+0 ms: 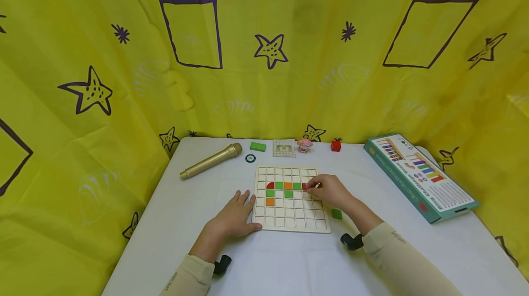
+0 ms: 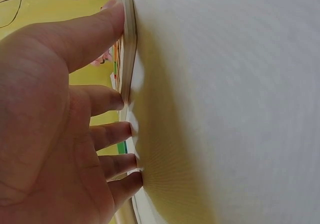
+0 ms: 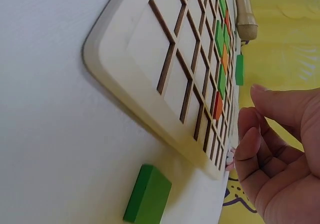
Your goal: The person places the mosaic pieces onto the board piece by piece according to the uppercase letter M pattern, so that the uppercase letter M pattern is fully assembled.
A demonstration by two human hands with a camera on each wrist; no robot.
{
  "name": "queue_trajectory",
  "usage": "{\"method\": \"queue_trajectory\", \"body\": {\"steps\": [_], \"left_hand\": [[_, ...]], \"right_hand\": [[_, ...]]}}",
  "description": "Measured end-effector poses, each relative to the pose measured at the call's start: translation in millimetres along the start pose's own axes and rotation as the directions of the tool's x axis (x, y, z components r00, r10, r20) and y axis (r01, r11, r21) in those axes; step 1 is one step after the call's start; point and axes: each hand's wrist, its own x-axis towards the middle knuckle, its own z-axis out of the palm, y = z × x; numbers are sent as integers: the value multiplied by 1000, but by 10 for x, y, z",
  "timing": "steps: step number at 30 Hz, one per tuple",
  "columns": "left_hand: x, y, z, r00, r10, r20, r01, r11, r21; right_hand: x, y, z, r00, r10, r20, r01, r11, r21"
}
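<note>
A pale wooden grid board [image 1: 289, 222] lies on the white table. Along one row run a red piece with a rounded corner [image 1: 270, 185], then green, orange and green squares, ending in another red piece [image 3: 218, 107]. Below them sit two green squares and an orange square [image 1: 270, 202]. My right hand [image 1: 330, 189] hovers over the board's right side by the end red piece, fingers bent and thumb near the index finger, nothing between them. My left hand [image 1: 235, 215] rests at the board's left edge, fingers spread on the table, thumb [image 2: 102, 26] against the near corner.
A green block [image 3: 148, 194] lies just right of the board. Behind it are a gold microphone [image 1: 212, 160], a round token [image 1: 250, 158], a green block [image 1: 258, 147], a pattern card [image 1: 284, 154], a pink figurine [image 1: 305, 145] and a red block [image 1: 336, 146]. A game box [image 1: 421, 176] lies at right.
</note>
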Motion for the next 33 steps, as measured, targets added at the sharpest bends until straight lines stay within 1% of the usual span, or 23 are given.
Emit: {"method": "queue_trajectory", "body": {"steps": [4,8,13,23,27,33], "left_hand": [[-4,0,-8,1000,-4,0,4,1000,-7],[-9,-1,-17,1000,-2,3,2,1000,-5],[-4,-5,-11,1000,7,6,-7,1000,-5],[24,-14,9,1000,1,5,-1,1000,6],[19,-12,5,1000,6,3,-6,1000,4],[8,-11,0,1000,30,0,-30,1000,6]], "right_hand": [[-44,53,-34,1000,19,-8,-20,1000,-20],[-99,94,-56,998,56,-14,-56,998,-12],[-193,181,-85,997,78,-24,-79,997,-18],[-361,369,-167,995,99,-29,-99,995,-1],[-415,422,-174,994,107,-29,-107,994,6],[-491,472,-163,991,129,-21,-129,992,3]]}}
